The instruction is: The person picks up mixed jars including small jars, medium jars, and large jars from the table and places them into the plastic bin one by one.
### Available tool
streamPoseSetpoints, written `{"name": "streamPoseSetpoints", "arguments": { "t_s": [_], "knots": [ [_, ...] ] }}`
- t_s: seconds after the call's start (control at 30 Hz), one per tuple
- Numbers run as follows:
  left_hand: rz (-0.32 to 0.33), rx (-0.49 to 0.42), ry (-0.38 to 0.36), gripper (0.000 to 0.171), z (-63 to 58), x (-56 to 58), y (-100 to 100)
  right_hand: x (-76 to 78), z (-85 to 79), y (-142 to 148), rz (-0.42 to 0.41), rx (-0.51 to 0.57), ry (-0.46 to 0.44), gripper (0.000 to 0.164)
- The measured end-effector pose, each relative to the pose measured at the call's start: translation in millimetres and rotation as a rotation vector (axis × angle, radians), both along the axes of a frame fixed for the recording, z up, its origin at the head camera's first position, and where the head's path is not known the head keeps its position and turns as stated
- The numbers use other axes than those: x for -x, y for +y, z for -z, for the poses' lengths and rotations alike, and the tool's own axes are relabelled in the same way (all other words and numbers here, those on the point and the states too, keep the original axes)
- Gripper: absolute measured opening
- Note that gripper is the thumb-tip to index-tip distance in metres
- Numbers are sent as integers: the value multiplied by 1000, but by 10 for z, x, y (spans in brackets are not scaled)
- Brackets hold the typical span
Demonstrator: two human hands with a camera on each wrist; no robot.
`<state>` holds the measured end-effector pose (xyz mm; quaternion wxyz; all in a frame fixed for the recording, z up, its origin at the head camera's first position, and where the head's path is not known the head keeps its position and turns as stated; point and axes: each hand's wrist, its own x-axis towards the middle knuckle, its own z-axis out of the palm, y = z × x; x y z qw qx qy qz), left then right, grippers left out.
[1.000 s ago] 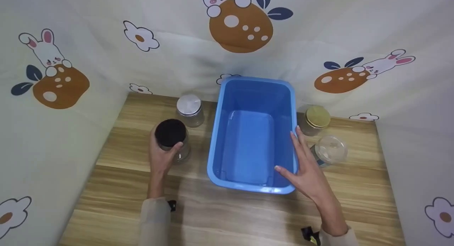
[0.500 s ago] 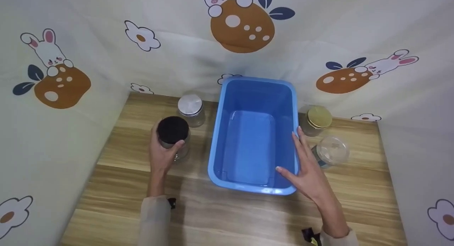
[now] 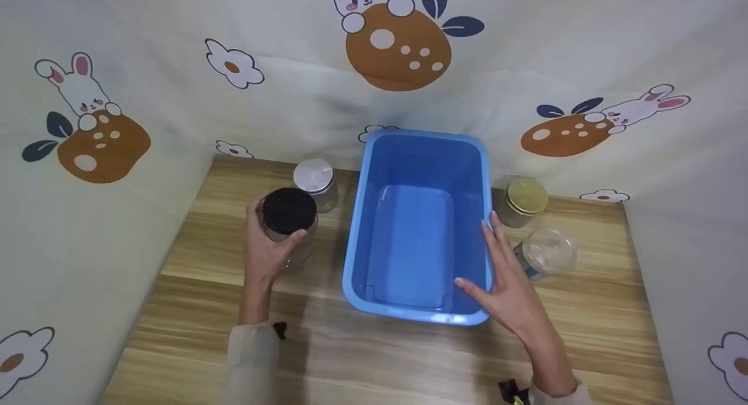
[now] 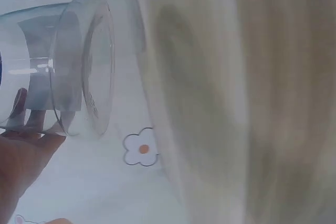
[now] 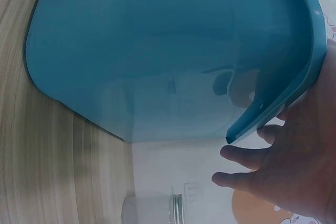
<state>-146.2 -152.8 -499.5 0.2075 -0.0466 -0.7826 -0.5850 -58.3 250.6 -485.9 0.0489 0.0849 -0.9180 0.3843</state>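
My left hand (image 3: pixel 266 250) grips a clear jar with a black lid (image 3: pixel 289 211), fingers around its far side and thumb across the front. In the left wrist view, the clear jar's base (image 4: pixel 97 66) hangs a little above the wooden table, and no contents show through its wall. At the middle stands a blue plastic bin (image 3: pixel 412 247), with nothing inside it. My right hand (image 3: pixel 508 288) rests at the bin's right rim, its fingers straight and spread; in the right wrist view, the fingers (image 5: pixel 241 156) extend past the bin's rim (image 5: pixel 278 111).
A silver-lidded jar (image 3: pixel 314 180) stands behind the held jar, left of the bin. To the bin's right are a gold-lidded jar (image 3: pixel 525 200) and a jar with a clear lid (image 3: pixel 546 252). Patterned cloth (image 3: pixel 292 89) walls the wooden table (image 3: pixel 374 364) at the back and sides.
My left hand has raised the black-lidded jar slightly and shifted it a little to the right and away. The right hand and the bin have stayed in place.
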Motion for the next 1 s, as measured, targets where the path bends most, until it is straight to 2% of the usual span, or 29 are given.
{"name": "streamPoseSetpoints", "arguments": {
  "t_s": [0.13, 0.33, 0.47, 0.57, 0.6, 0.77, 1.0],
  "knots": [
    [29, 0, 26, 89, -52, 3, 17, 1, 3, -1, -2, 2, -10, 102],
    [28, 89, 113, 89, -124, 10, 45, 14, -3, -1, -6, 0, -3, 103],
    [16, 127, 151, 94, 6, 104, 5, 9, -1, 3, -5, 5, 6, 103],
    [14, 152, 186, 101, 133, 217, -42, 14, -2, 9, -5, 10, 16, 103],
    [14, 165, 193, 103, 134, 233, -43, 17, -3, 11, -5, 11, 21, 103],
    [28, 191, 179, 101, 83, 244, -23, 21, -1, 15, -2, 22, 26, 102],
    [60, 110, 158, 94, -11, 224, 39, 11, 4, 19, 1, 26, -11, 103]
  ]
}}
